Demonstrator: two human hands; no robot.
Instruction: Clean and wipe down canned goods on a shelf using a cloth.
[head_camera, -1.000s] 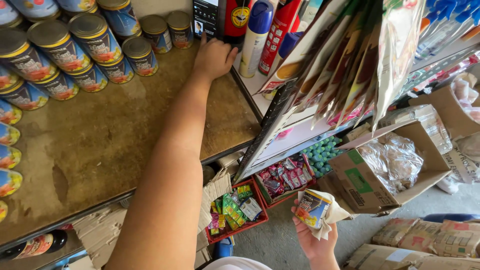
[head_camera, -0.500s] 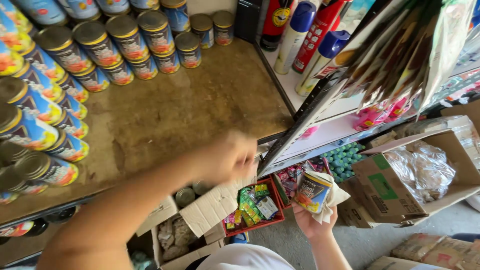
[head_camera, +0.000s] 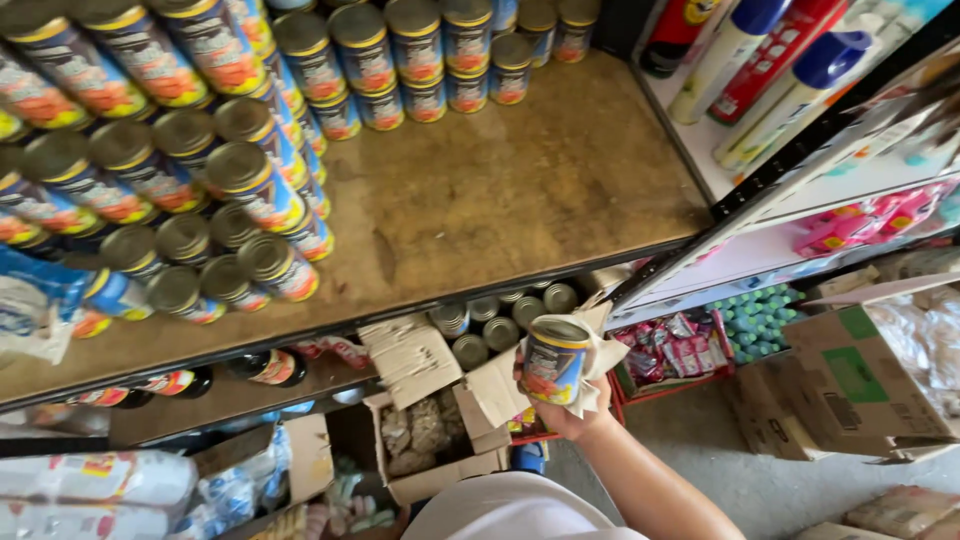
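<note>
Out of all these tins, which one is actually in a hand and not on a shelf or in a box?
The tin in the right hand, wrapped partly in a white cloth. The other tins sit stacked on the wooden shelf or in the cardboard box below.

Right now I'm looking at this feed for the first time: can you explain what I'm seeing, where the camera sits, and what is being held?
There is no machine here: a person works with bare hands, and the one picture comes from a camera worn on their head, looking down past their chest. Only the right hand shows; its fingers wrap a tin can together with a white cloth. The left hand is out of view. In front lies a brown wooden shelf, with stacked cans at its left and back. To the right stand spray cans on a white shelf. Lower down is an open cardboard box of more cans, and a larger carton sits on the floor.
</note>
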